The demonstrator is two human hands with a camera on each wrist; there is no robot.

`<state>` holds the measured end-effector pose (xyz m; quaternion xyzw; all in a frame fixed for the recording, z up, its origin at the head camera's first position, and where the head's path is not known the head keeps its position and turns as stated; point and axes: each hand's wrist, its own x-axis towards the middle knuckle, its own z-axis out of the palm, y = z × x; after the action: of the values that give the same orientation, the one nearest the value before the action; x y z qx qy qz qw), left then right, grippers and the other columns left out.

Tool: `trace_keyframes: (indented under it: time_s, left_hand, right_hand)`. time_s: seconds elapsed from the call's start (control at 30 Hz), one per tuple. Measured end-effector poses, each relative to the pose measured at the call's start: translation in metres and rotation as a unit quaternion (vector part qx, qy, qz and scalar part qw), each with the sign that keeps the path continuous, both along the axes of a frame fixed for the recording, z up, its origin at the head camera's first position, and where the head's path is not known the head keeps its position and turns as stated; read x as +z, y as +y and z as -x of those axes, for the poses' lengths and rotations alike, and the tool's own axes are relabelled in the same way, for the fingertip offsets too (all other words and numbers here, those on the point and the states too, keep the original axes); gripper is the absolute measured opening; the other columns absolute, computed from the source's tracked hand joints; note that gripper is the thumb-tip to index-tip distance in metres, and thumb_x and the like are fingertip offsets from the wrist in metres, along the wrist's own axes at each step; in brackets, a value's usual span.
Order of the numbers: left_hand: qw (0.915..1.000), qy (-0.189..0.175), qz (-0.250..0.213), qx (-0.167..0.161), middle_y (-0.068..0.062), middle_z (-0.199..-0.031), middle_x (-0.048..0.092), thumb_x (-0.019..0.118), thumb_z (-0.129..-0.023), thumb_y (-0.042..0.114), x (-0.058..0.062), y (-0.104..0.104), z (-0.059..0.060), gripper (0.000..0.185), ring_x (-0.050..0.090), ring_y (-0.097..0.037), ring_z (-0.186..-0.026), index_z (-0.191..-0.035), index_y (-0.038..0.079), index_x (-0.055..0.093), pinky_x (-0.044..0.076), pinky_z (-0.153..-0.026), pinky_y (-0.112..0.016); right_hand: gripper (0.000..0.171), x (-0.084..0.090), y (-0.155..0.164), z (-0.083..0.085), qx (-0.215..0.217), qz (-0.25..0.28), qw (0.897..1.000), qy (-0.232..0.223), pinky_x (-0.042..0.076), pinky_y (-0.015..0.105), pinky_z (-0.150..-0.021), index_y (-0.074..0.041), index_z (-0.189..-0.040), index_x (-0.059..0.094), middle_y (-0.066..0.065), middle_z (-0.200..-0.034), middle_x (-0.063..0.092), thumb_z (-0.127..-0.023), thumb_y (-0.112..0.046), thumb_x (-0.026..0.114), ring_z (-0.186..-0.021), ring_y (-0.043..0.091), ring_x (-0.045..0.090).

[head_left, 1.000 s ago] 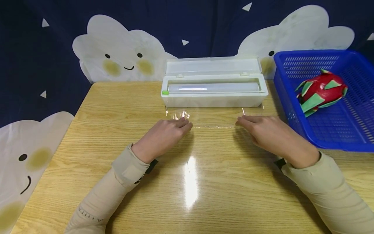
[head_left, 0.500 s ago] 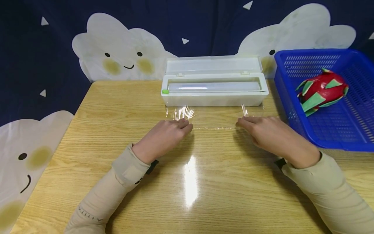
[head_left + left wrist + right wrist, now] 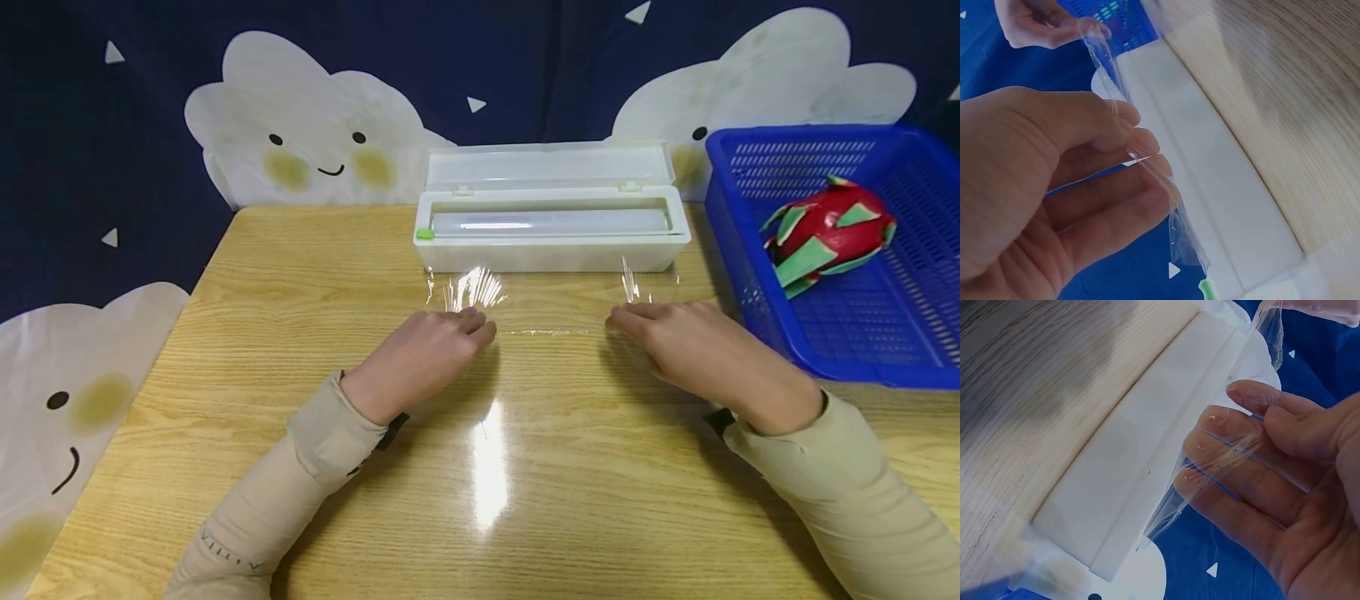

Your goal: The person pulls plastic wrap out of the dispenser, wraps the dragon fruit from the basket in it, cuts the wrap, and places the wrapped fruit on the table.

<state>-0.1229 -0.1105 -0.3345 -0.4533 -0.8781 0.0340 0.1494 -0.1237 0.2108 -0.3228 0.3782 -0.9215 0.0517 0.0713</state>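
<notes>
A white cling film dispenser (image 3: 551,250) stands open at the far middle of the wooden table (image 3: 480,500), its roll lying inside. A clear sheet of cling film (image 3: 555,312) stretches from it toward me. My left hand (image 3: 480,323) pinches the film's left corner and my right hand (image 3: 618,315) pinches the right corner. In the left wrist view, thumb and fingers of the left hand (image 3: 1132,147) press the film (image 3: 1179,219) between them. The right wrist view shows the film (image 3: 1210,469) draped over the right hand (image 3: 1241,434), with the dispenser (image 3: 1129,469) beyond.
A blue plastic basket (image 3: 757,317) sits at the table's right, close to my right hand, with a red and green dragon fruit (image 3: 825,233) inside. A dark cloth with white clouds hangs behind and left of the table.
The film is drawn a little tighter, and the bright wrinkles at both pinched corners have grown longer. Both hands have barely shifted.
</notes>
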Motion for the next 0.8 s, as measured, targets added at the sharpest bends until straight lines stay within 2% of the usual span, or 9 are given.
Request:
trace_keyframes:
  time_s: [0.17, 0.5, 0.8]
  left_hand:
    - [0.9999, -0.016, 0.003, 0.004, -0.01, -0.096, 0.076, 0.061, -0.091, -0.014, 0.0007, 0.0009, -0.0006, 0.021, 0.069, -0.017, -0.064, -0.093, 0.004, 0.069, 0.056, -0.049, -0.025]
    - [0.9997, -0.025, 0.004, 0.002, -0.007, -0.088, 0.073, 0.061, -0.089, -0.015, 0.0011, 0.0004, -0.0024, 0.022, 0.054, -0.009, -0.054, -0.089, 0.006, 0.068, 0.049, -0.045, -0.023]
    - [0.9986, -0.051, 0.01, 0.001, -0.007, -0.089, 0.074, 0.063, -0.091, -0.013, 0.002, 0.0015, -0.0032, 0.02, 0.059, -0.011, -0.057, -0.091, 0.005, 0.071, 0.051, -0.047, -0.021]
  right_hand:
    - [0.035, 0.0005, -0.0006, -0.0006, -0.001, -0.002, 1.0, -0.002, 0.039, 0.035, -0.042, -0.01, -0.105, 0.067, 0.004, -0.093, 0.073, -0.081, 0.013, 0.06, -0.053, 0.014, 0.048]
    - [0.036, 0.0007, -0.0001, -0.0011, 0.0, -0.005, 1.0, -0.007, 0.037, 0.033, -0.042, -0.011, -0.104, 0.068, 0.001, -0.087, 0.07, -0.08, 0.013, 0.06, -0.053, 0.013, 0.047]
    - [0.036, 0.0011, -0.0009, -0.0022, 0.004, -0.004, 1.0, -0.016, 0.041, 0.034, -0.043, -0.011, -0.103, 0.069, 0.002, -0.088, 0.072, -0.079, 0.014, 0.06, -0.055, 0.013, 0.051]
